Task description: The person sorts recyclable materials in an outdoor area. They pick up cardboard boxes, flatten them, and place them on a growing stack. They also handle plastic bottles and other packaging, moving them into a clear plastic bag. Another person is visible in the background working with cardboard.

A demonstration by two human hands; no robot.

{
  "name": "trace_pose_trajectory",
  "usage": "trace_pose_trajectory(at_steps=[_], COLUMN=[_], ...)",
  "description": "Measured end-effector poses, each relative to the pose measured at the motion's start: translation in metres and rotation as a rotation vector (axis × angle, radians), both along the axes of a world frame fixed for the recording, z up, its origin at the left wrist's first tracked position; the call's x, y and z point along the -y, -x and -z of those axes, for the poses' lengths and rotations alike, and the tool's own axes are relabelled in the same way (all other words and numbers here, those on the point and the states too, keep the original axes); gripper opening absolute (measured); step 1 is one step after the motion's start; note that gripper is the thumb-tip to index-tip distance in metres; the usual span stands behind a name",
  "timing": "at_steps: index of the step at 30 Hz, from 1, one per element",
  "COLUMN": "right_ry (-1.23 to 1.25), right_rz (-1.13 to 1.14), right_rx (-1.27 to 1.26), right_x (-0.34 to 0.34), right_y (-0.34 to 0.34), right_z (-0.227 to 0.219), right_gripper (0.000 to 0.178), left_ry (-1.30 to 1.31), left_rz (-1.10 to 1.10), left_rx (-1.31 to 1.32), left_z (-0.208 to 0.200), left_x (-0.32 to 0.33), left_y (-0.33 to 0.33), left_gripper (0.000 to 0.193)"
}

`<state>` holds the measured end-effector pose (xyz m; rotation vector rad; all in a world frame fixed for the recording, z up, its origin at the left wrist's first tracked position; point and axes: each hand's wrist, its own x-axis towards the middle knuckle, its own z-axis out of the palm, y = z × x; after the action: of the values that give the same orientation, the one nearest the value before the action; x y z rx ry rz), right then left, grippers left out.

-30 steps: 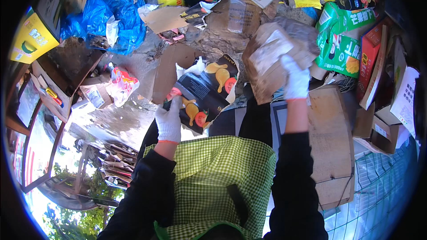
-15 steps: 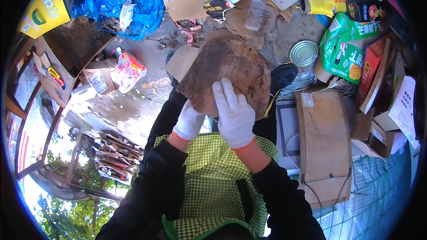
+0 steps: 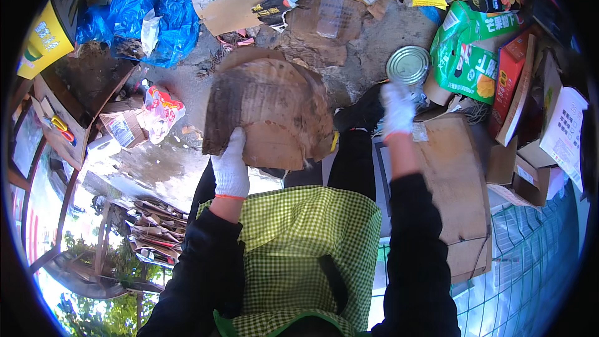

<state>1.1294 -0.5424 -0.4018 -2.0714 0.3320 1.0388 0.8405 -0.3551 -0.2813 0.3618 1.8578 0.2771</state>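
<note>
My left hand [image 3: 231, 168], in a white knit glove, grips the lower left edge of a stained, torn piece of brown cardboard [image 3: 268, 103]. Its thumb lies on top of the sheet and the other fingers are hidden beneath. A lighter brown patch shows along the sheet's lower part. Off to the right, my gloved right hand [image 3: 398, 112] is raised away from the cardboard, its fingers smeared by motion. It is nearest to a round metal tin [image 3: 408, 65], a dark shoe [image 3: 363, 107] and the top of a large flattened carton [image 3: 452, 193].
Blue plastic bags [image 3: 165, 12] lie at the far left. Green packaging [image 3: 471, 56], a red box [image 3: 513, 81] and opened cartons [image 3: 518, 178] crowd the right. A stack of flattened cardboard [image 3: 156, 228] stands at left, below scissors [image 3: 62, 128] with yellow-and-red handles.
My right hand has left the cardboard and swung right. My left hand keeps hold of the sheet, which has shifted left in view. The whole view has also moved somewhat.
</note>
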Motion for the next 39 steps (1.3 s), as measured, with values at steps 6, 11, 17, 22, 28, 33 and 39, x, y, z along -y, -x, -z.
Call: trace_pose_trajectory(at_steps=[6, 11, 17, 22, 28, 33, 39], right_ry=[0.049, 0.266, -0.228, -0.271, -0.048, 0.017, -0.137], right_rz=[0.712, 0.721, 0.979, 0.757, 0.271, -0.014, -0.600], right_rx=[-0.223, -0.127, -0.317, -0.160, -0.101, -0.089, -0.027], right_x=[0.087, 0.052, 0.026, 0.037, 0.007, -0.059, -0.174], right_y=[-0.099, -0.088, -0.093, -0.081, -0.077, -0.077, -0.009], right_z=[0.151, 0.158, 0.138, 0.054, -0.015, -0.022, -0.054], right_gripper=[0.045, 0.033, 0.017, 0.019, 0.024, 0.025, 0.025], left_ry=[0.112, 0.081, 0.074, -0.035, -0.011, -0.049, -0.142], left_rz=[-0.166, -0.157, -0.202, -0.201, -0.107, -0.145, 0.041], left_rx=[0.076, 0.048, 0.048, -0.022, -0.101, -0.116, -0.080], left_z=[-0.009, -0.012, -0.007, -0.003, -0.003, 0.001, 0.007], left_x=[-0.006, -0.012, -0.014, -0.014, -0.012, -0.004, 0.017], left_y=[-0.004, -0.013, -0.010, -0.005, 0.002, 0.014, 0.034], left_gripper=[0.047, 0.045, 0.049, 0.046, 0.047, 0.048, 0.055])
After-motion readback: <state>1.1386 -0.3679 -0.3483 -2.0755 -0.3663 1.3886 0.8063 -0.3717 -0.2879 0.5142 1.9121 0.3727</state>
